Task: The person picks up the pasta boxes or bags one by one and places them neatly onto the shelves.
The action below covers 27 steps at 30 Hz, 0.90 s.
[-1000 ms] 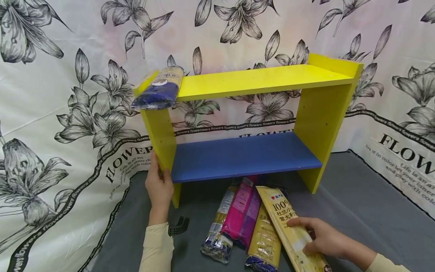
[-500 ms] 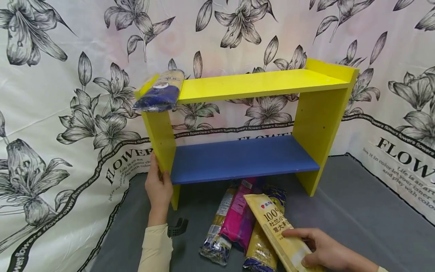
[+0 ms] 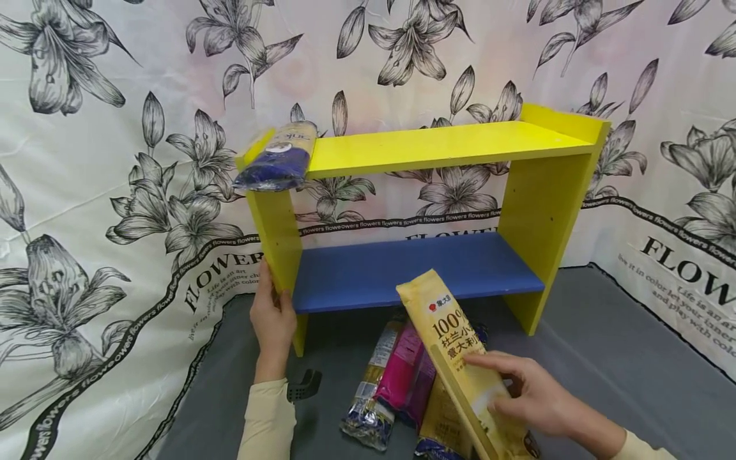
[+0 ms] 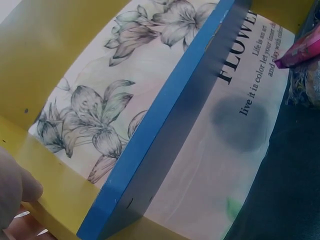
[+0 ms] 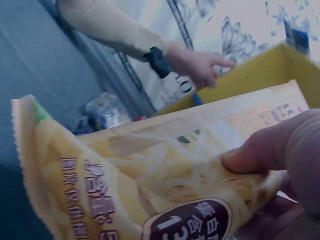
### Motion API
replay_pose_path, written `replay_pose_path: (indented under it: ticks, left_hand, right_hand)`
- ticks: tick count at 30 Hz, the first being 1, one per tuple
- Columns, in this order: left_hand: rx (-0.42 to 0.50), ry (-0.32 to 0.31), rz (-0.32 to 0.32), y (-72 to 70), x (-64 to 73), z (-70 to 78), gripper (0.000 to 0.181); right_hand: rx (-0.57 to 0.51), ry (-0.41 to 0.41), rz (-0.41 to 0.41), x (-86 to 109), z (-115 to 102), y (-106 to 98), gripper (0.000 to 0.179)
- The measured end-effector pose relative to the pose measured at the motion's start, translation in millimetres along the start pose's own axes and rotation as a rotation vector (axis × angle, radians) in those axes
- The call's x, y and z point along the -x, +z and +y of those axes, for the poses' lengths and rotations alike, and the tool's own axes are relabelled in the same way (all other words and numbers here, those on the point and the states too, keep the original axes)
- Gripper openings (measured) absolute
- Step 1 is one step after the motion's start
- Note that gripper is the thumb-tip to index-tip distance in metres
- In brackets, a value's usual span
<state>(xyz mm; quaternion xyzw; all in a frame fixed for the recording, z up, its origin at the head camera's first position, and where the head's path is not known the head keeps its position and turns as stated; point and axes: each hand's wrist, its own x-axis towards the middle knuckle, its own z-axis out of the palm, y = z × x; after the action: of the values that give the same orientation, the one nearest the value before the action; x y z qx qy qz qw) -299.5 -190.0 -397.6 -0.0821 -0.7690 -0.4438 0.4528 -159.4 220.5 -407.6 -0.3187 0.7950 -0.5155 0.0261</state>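
Observation:
My right hand (image 3: 531,393) grips a long yellow pasta packet (image 3: 454,338) by its lower part, tilted up, its top overlapping the blue shelf's front edge in the head view. In the right wrist view the thumb presses on the packet's face (image 5: 165,170). At the left, my left hand (image 3: 273,319) holds the left side panel of a yellow shelf unit (image 3: 276,236), thumb at its front edge. A blue-and-clear pasta packet (image 3: 282,156) lies on the top board's left end. Below stand the blue lower shelf (image 3: 391,268) and several packets on the grey cloth.
Under the blue shelf lie a clear-and-blue packet (image 3: 370,396), a pink-purple packet (image 3: 405,377) and a yellow packet (image 3: 443,421), partly covered by the held one. Behind the unit hangs a flower-print cloth (image 3: 172,64). A dark strap device (image 3: 305,384) is by the left wrist.
The right hand has raised the yellow packet and shifted its top leftward, from over the lying packets to in front of the blue shelf. The left hand stays on the side panel.

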Motion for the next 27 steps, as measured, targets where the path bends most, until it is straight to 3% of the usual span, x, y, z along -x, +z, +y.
replay_pose_path:
  ticks: [4,10,12,15,19,27]
  left_hand:
    - [-0.001,0.011,-0.004,1.4,1.4,-0.1,0.070]
    - [-0.001,0.032,0.001,4.3,2.4,-1.0,0.070]
    - [0.001,0.041,0.002,4.5,2.4,-1.3,0.070]
    - [0.009,0.048,0.003,4.2,1.9,-2.6,0.069]
    - [0.017,0.042,0.007,2.9,1.7,-4.3,0.068]
    - [0.019,0.062,0.026,2.1,-0.3,-6.5,0.069]
  right_hand:
    - [0.026,-0.152,0.119,-8.8,-16.9,-1.3,0.070]
    - [-0.026,-0.376,0.293,-27.9,-45.9,-15.8,0.078]
    - [-0.045,-0.410,0.350,-35.9,-57.1,-24.1,0.079]
    - [-0.072,-0.386,0.419,-50.4,-76.3,-38.9,0.081]
    - [-0.126,-0.245,0.489,-79.1,-107.4,-61.6,0.079]
    - [-0.313,-0.132,0.520,-132.1,-161.8,-93.9,0.075]
